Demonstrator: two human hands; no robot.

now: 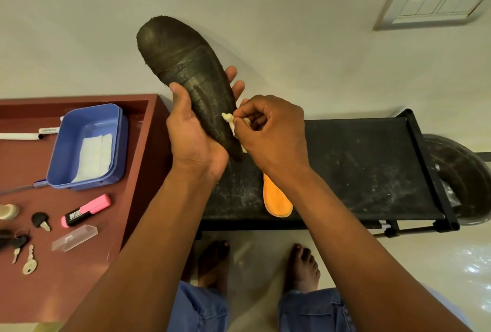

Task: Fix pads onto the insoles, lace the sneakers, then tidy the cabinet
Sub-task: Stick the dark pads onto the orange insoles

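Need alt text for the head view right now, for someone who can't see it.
Left hand holds a dark insole upright while the right hand pinches a small white pad against its edge. An orange insole lies on the black shelf below.

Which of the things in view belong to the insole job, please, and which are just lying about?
In use: dark insole in left hand; small white pad pinched by right hand; orange insole.

Lying about: blue tub, pink highlighter, keys, clear plastic case.
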